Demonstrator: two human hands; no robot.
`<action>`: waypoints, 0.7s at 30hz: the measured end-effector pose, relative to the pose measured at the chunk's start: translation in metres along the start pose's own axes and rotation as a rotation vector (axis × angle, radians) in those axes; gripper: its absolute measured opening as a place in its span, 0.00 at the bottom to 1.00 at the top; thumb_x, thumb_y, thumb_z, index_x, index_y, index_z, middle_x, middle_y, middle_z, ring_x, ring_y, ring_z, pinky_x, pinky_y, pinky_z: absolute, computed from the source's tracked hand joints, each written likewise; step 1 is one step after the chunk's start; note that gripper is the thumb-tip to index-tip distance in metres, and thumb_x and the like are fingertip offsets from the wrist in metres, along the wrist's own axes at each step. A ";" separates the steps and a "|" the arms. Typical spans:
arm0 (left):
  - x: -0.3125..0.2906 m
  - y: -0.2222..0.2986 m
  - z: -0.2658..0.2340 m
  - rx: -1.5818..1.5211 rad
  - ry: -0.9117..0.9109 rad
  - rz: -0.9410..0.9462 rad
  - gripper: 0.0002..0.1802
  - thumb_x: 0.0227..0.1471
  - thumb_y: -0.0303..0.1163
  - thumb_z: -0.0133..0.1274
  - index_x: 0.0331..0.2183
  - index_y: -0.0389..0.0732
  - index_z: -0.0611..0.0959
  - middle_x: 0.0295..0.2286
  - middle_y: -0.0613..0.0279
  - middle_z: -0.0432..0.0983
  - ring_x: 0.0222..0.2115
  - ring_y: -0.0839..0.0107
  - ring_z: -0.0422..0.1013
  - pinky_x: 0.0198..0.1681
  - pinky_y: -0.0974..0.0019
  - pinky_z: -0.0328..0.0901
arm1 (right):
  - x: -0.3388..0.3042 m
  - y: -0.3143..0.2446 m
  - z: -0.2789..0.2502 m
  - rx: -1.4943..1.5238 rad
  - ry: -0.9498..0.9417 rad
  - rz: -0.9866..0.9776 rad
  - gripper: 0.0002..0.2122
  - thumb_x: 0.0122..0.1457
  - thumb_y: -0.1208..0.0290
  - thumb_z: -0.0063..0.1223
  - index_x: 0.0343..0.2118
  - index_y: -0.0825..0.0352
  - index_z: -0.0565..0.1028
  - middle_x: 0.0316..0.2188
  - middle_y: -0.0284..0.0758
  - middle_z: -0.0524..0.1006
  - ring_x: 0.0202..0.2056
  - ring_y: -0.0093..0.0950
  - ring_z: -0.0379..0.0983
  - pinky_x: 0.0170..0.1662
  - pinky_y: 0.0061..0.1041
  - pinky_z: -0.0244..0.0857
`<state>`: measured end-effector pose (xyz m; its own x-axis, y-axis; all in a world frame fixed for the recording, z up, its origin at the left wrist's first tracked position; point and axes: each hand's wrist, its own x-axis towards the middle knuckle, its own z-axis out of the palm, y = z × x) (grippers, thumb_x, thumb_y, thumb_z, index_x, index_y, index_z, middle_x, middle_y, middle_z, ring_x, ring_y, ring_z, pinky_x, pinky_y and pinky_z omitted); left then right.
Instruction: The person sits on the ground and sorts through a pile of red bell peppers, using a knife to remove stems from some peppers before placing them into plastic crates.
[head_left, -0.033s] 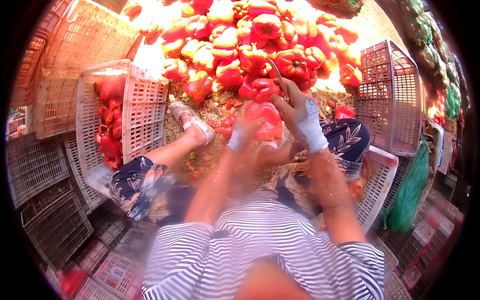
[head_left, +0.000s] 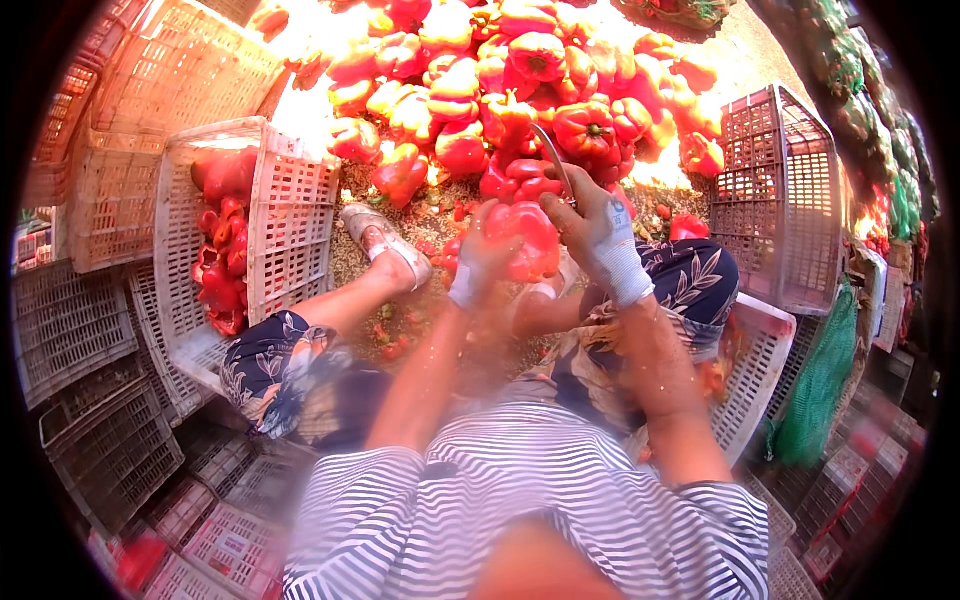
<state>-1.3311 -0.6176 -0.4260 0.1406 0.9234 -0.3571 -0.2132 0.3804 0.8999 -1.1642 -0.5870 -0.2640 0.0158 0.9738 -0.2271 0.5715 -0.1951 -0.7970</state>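
My left hand, in a pale glove and a little blurred, is closed around a glossy red bell pepper in front of my lap. Close at the pepper's right side, my right hand wears a whitish glove with soiled fingers. It grips a knife whose thin, curved blade points up and away from me; the handle is mostly hidden by the fingers. Beyond both hands rises a heap of red bell peppers. Whether the blade touches the held pepper, I cannot tell.
At my left a white plastic crate lies tilted, with red peppers in it. A dark reddish crate stands at the right, near a white crate and green netting. Pepper scraps and seeds litter the ground between my feet.
My left hand has shifted very slightly to the left. The right hand keeps its hold on the knife, nearly unmoved.
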 end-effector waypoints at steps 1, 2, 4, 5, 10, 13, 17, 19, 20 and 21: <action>-0.008 0.018 -0.006 0.014 0.023 0.057 0.40 0.47 0.27 0.64 0.60 0.36 0.65 0.53 0.57 0.67 0.50 0.71 0.68 0.53 0.67 0.67 | -0.002 0.003 0.005 0.011 -0.038 -0.016 0.15 0.60 0.60 0.53 0.46 0.63 0.75 0.32 0.45 0.80 0.36 0.40 0.80 0.38 0.35 0.70; -0.018 0.050 -0.008 0.016 0.046 0.063 0.45 0.45 0.28 0.66 0.62 0.37 0.63 0.53 0.55 0.68 0.51 0.69 0.68 0.53 0.68 0.68 | -0.002 0.009 0.011 0.025 -0.070 -0.034 0.15 0.60 0.59 0.53 0.45 0.63 0.75 0.32 0.44 0.80 0.36 0.41 0.79 0.38 0.36 0.70; -0.021 0.053 -0.030 0.185 0.138 0.212 0.46 0.43 0.31 0.67 0.61 0.37 0.63 0.54 0.53 0.68 0.53 0.66 0.68 0.56 0.66 0.66 | -0.009 0.000 0.015 0.039 -0.144 -0.069 0.15 0.60 0.58 0.53 0.41 0.66 0.75 0.30 0.45 0.79 0.35 0.42 0.79 0.38 0.38 0.69; -0.025 0.060 -0.035 0.200 0.173 0.243 0.46 0.43 0.32 0.67 0.61 0.36 0.64 0.54 0.51 0.68 0.53 0.65 0.68 0.57 0.65 0.65 | -0.013 -0.004 0.020 0.031 -0.171 -0.056 0.16 0.60 0.57 0.52 0.39 0.67 0.75 0.30 0.45 0.79 0.36 0.43 0.78 0.38 0.38 0.68; -0.038 0.084 -0.044 0.363 0.242 0.456 0.45 0.42 0.32 0.66 0.60 0.36 0.65 0.55 0.48 0.68 0.55 0.60 0.68 0.57 0.62 0.65 | -0.029 0.000 0.046 -0.050 -0.268 -0.189 0.16 0.60 0.58 0.51 0.39 0.69 0.74 0.31 0.48 0.79 0.37 0.44 0.77 0.39 0.38 0.67; -0.043 0.091 -0.044 0.351 0.219 0.497 0.45 0.42 0.32 0.66 0.60 0.36 0.65 0.54 0.48 0.69 0.54 0.59 0.68 0.57 0.62 0.64 | -0.035 -0.002 0.056 0.087 -0.233 -0.165 0.16 0.61 0.58 0.50 0.40 0.69 0.74 0.31 0.49 0.79 0.37 0.46 0.77 0.39 0.40 0.67; -0.047 0.085 -0.047 0.274 0.218 0.524 0.43 0.44 0.29 0.64 0.60 0.34 0.65 0.54 0.49 0.69 0.53 0.60 0.69 0.56 0.63 0.66 | -0.061 -0.011 0.066 -0.083 -0.164 -0.045 0.16 0.61 0.59 0.48 0.40 0.69 0.75 0.31 0.50 0.79 0.39 0.49 0.76 0.41 0.44 0.67; -0.041 0.088 -0.048 0.106 0.201 0.497 0.40 0.46 0.27 0.62 0.59 0.34 0.65 0.53 0.50 0.69 0.52 0.61 0.70 0.54 0.64 0.67 | -0.079 0.036 0.084 -0.135 -0.326 -0.150 0.16 0.61 0.59 0.48 0.41 0.69 0.75 0.33 0.50 0.79 0.39 0.49 0.76 0.41 0.44 0.67; -0.039 0.091 -0.048 -0.027 0.181 0.455 0.39 0.47 0.25 0.61 0.59 0.34 0.65 0.52 0.50 0.70 0.51 0.62 0.70 0.53 0.64 0.68 | -0.087 0.073 0.099 -0.171 -0.372 -0.281 0.16 0.61 0.59 0.48 0.42 0.68 0.75 0.34 0.49 0.79 0.38 0.48 0.76 0.41 0.42 0.67; -0.038 0.092 -0.048 -0.161 0.167 0.411 0.37 0.48 0.24 0.60 0.59 0.33 0.65 0.52 0.51 0.71 0.51 0.64 0.71 0.52 0.65 0.68 | -0.094 0.091 0.108 -0.045 -0.487 -0.223 0.16 0.61 0.60 0.49 0.42 0.69 0.75 0.33 0.48 0.79 0.37 0.47 0.77 0.40 0.41 0.67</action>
<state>-1.4020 -0.6147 -0.3413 -0.1421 0.9895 -0.0262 -0.3677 -0.0282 0.9295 -1.2022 -0.7094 -0.3751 -0.4862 0.8219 -0.2969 0.5523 0.0257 -0.8333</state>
